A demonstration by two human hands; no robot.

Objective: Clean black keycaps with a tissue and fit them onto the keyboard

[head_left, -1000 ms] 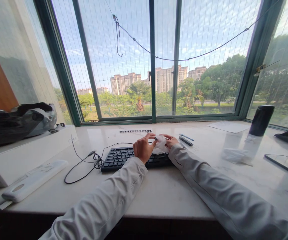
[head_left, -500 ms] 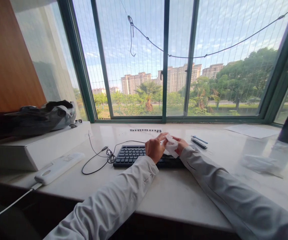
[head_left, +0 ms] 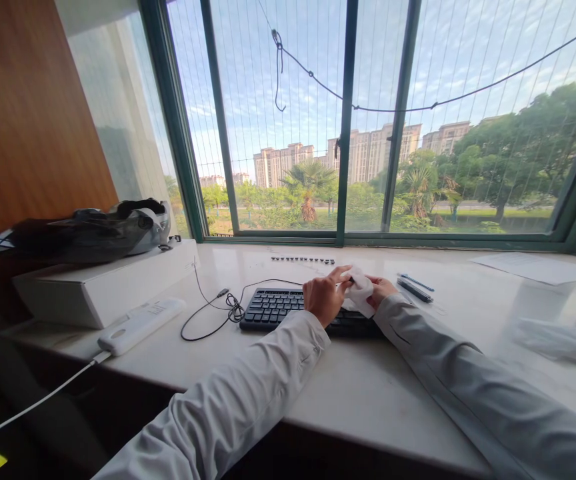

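Observation:
Both my hands meet above the right half of a black keyboard [head_left: 273, 308] on a pale stone counter [head_left: 358, 380]. My left hand [head_left: 322, 297] is curled, thumb and forefinger pinching something small and hidden against a white wipe [head_left: 359, 291]. My right hand [head_left: 381, 289] is closed on that wipe from the other side. A row of small black keycaps [head_left: 302, 260] lies beyond the keyboard near the window. The keyboard's black cable [head_left: 218, 313] loops to the left.
A white box [head_left: 103, 283] carries a black bag [head_left: 83, 233] at the left. In front of it lies a white power strip [head_left: 141, 325] with a cable. Pens [head_left: 415, 287] lie right of my hands, a paper sheet [head_left: 538, 268] and crumpled plastic [head_left: 558, 337] farther right.
The camera has turned left, so everything has slid right in view and the dark bottle has left the frame. My hands stay together on the wipe over the keyboard.

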